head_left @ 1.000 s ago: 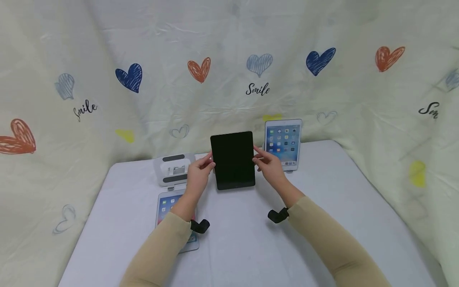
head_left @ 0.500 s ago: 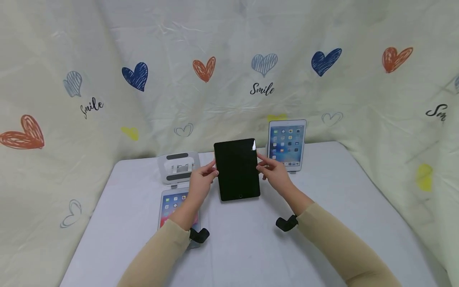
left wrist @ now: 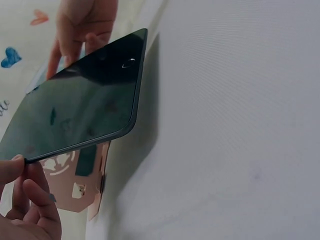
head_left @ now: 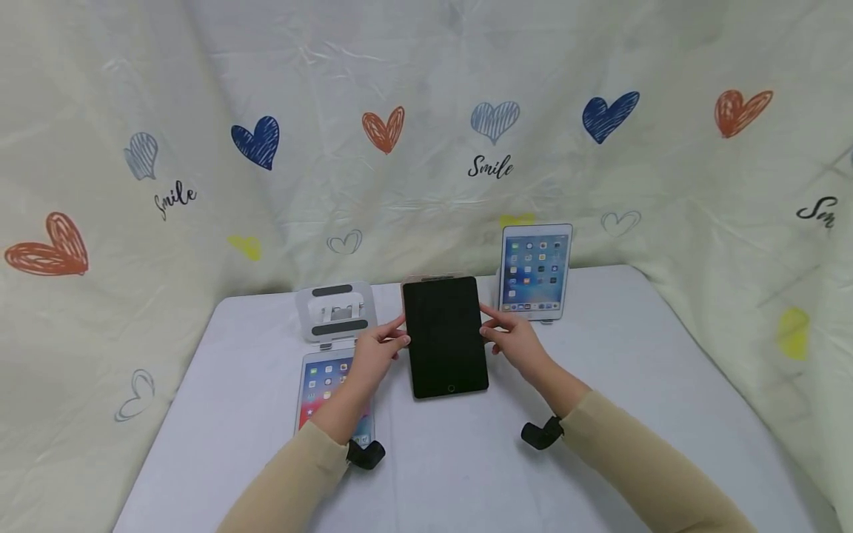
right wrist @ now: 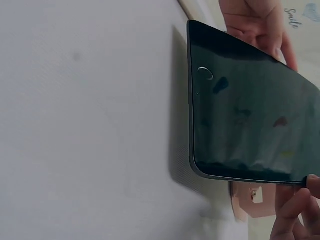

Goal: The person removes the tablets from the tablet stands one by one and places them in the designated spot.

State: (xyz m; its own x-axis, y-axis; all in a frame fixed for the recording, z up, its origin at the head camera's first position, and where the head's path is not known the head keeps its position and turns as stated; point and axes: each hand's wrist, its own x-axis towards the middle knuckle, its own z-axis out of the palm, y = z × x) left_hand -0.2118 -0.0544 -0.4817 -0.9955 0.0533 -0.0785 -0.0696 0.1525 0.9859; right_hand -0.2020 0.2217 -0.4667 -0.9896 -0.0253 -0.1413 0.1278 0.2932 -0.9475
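Both arms reach forward across the desk [head_left: 640,414] in beige sleeves [head_left: 640,451], with the left hand [head_left: 377,349] and right hand [head_left: 516,337] facing each other. Each hand's grip pinches one long side edge of a black tablet [head_left: 445,337], thumb at the front and index finger stretched along the side. The tablet leans back between the hands, its home-button end toward the person and raised above the desk, casting a shadow. A pink stand [left wrist: 75,187] sits behind it; whether the two touch cannot be told. On the right, behind the right hand, a white tablet with a lit screen [head_left: 535,272] stands propped up. On the left, the forearm passes over a second lit tablet [head_left: 323,377], hiding part of it, and a grey-and-white stand [head_left: 336,312] lies just beyond. A heart-print curtain [head_left: 426,59] hangs behind the desk.
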